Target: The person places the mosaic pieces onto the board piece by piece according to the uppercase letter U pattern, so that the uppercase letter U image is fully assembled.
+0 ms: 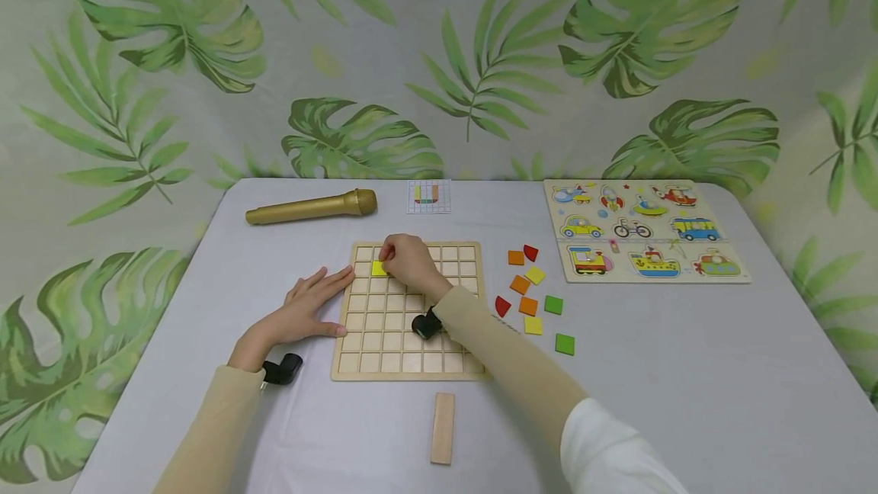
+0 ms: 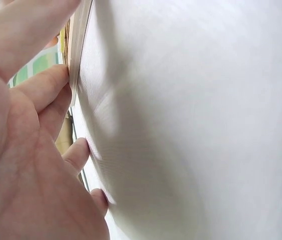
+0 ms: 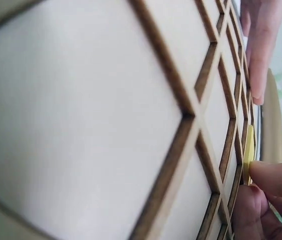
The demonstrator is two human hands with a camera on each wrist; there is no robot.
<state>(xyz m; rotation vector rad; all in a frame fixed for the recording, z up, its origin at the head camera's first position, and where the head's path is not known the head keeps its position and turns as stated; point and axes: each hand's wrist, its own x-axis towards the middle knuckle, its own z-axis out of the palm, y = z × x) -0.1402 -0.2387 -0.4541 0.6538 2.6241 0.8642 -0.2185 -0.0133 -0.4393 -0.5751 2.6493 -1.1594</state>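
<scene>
A wooden grid board (image 1: pixel 370 322) with square cells lies on the table. My right hand (image 1: pixel 411 261) reaches across it and pinches a yellow square tile (image 1: pixel 379 269) over a cell near the board's upper left. In the right wrist view, thumb and fingertip meet at the edge of that yellow tile (image 3: pixel 249 152), which stands a little out of the grid. My left hand (image 1: pixel 302 311) spreads along the board's left side, thumb and fingertips at its edge. Seen from the left wrist, these fingers (image 2: pixel 50 90) are straight, touching the board's side and the tabletop.
Loose orange, red, yellow and green tiles (image 1: pixel 528 306) lie right of the board. A small pattern card (image 1: pixel 429 197) and a gold microphone (image 1: pixel 312 206) are behind it. At the back right lies a vehicle puzzle (image 1: pixel 645 231). A plain wooden block (image 1: pixel 442 428) rests in front.
</scene>
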